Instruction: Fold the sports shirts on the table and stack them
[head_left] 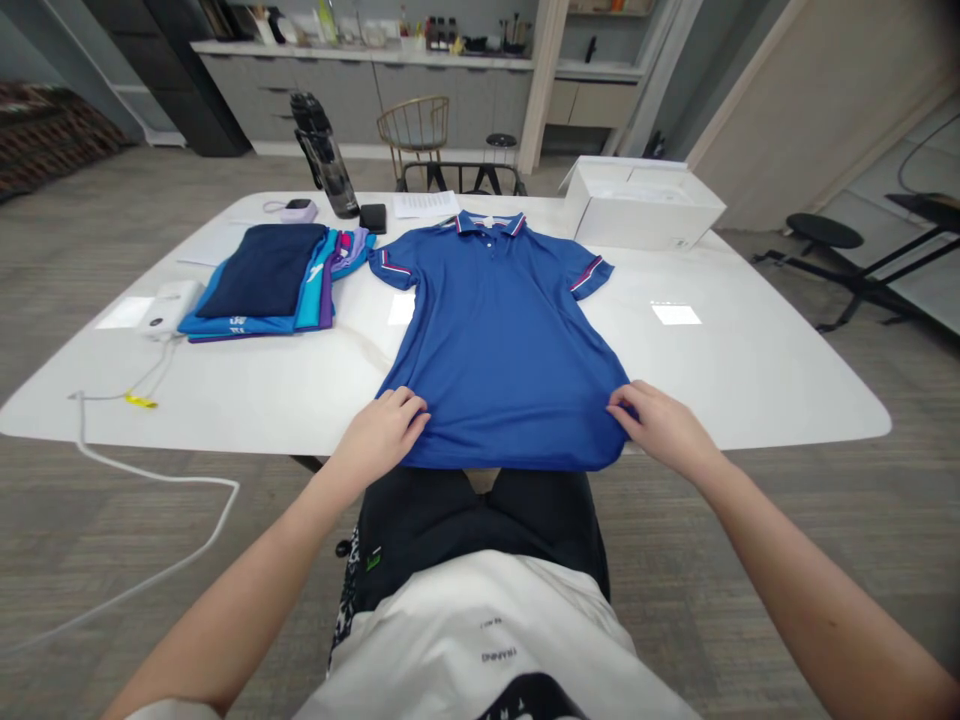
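A blue polo shirt (502, 340) lies spread flat on the white table, its collar at the far side and its hem at the near edge. White and red stripes trim its collar and sleeves. My left hand (386, 430) pinches the shirt's lower left side near the hem. On the opposite side, my right hand (660, 425) has finger and thumb closed on the lower right edge. To the left sits a stack of folded clothes (262, 275), dark navy on top, with bright blue and purple beneath.
On the white table (757, 370) stand a white open box (637, 215) at back right and a dark water bottle (326, 160) at back left. A black wallet (373, 218) and papers (426, 205) lie nearby. A white cable (225, 500) hangs off the left front edge.
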